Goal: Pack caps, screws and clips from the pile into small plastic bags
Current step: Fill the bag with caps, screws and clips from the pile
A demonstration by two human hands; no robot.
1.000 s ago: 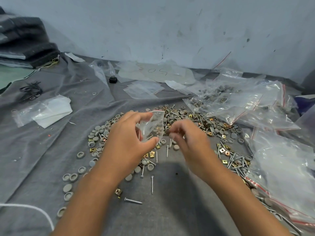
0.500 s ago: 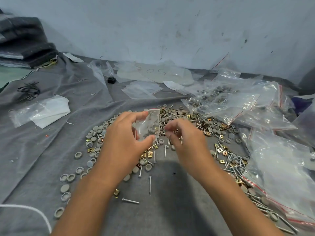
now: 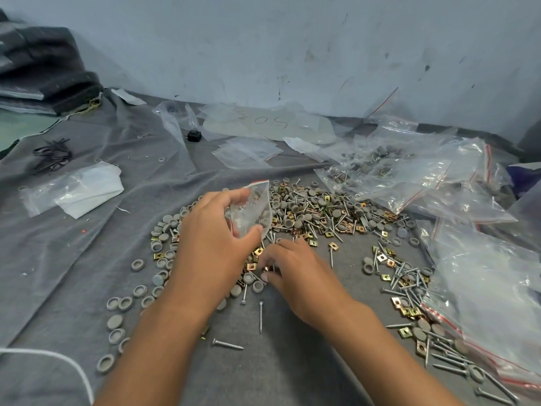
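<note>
Two bare hands (image 3: 213, 244) (image 3: 295, 271), one small clear plastic bag (image 3: 251, 212) held up, and grey round caps (image 3: 336, 213), silver screws (image 3: 260, 316) and brass square clips (image 3: 386, 277) too many to count.

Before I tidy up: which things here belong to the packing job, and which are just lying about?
Job: small bag held in left hand; right hand picking at clips; caps; screws; filled bags.
Lying about: black clip, black wires, white cord.

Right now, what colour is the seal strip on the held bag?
Red, along the small bag top edge; head view.
</note>
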